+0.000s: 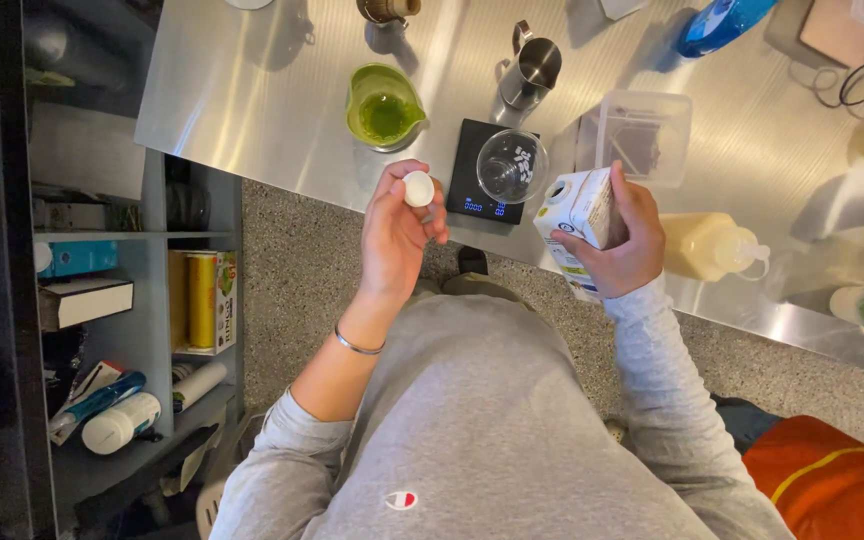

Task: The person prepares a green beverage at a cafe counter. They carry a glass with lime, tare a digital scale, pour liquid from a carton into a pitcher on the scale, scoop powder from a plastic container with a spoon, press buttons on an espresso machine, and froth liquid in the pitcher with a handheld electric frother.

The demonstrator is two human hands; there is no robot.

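Observation:
My left hand [399, 235] pinches a small white screw cap [419, 188] between thumb and fingertips, held just off the counter's front edge. My right hand [624, 242] grips a white drink carton [574, 222], tilted, with its round open spout facing up and left. Between the two hands, a clear empty glass [511, 165] stands on a black digital scale [484, 172] with a lit blue display. A green-tinted spouted bowl [384, 107] holding green liquid sits beyond my left hand.
On the steel counter [252, 90] stand a small steel pitcher [531, 72], a clear square container [645, 135], a pale squeeze bottle [714, 246] lying down and a blue bottle [722, 22]. Shelves [132, 300] with boxes and tubes stand at the left. An orange cloth [827, 480] lies at the lower right.

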